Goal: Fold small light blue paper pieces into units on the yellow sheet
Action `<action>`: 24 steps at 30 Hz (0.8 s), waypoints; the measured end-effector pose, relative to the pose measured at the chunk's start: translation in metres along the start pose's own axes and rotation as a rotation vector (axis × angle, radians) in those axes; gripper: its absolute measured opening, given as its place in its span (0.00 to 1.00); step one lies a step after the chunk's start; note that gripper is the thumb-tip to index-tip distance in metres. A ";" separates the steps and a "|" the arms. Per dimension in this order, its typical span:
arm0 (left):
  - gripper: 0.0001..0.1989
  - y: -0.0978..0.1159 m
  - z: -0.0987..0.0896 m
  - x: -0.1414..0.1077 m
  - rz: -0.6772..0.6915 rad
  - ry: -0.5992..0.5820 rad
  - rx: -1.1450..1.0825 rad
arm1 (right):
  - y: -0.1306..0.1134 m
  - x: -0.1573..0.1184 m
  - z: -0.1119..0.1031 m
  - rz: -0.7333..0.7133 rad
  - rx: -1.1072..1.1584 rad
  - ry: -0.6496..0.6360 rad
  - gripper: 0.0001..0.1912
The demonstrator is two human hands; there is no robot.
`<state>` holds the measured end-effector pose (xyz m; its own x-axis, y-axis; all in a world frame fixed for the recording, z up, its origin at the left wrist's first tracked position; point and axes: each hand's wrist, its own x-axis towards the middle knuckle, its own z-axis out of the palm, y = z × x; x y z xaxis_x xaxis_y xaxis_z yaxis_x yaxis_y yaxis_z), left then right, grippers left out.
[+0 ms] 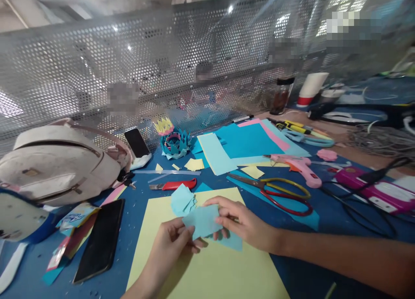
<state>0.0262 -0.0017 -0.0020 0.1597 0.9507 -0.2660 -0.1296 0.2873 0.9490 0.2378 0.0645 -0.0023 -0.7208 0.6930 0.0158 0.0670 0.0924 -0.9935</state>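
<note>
Between my two hands is a small light blue piece of paper [202, 220], held above a large yellow sheet [227, 273]. My left hand [177, 238] pinches its left edge with the thumb on top. On the opposite side my right hand [233, 219] grips the right edge between thumb and fingers. Just behind the held piece lies a pile of light blue paper cutouts [182, 199]. Another blue paper piece [234, 242] rests on the yellow sheet, partly hidden under my right hand.
Scissors [259, 184], a red utility knife [177, 184] and a pink glue gun [301, 165] lie beyond my hands. Farther back stand a blue paper flower [175, 143] and coloured sheets [246, 141]. A phone [100, 240] and a backpack [58, 160] are at left, a magenta power strip [372, 188] at right.
</note>
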 end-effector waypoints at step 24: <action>0.12 0.022 -0.034 -0.039 0.262 -0.030 0.959 | -0.031 -0.010 -0.009 -0.090 -0.894 -0.117 0.34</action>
<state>-0.0158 -0.0290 0.0233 0.2654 0.9634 -0.0368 0.6796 -0.1598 0.7160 0.2490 0.0615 0.0295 -0.8114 0.5838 0.0296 0.4824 0.6974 -0.5300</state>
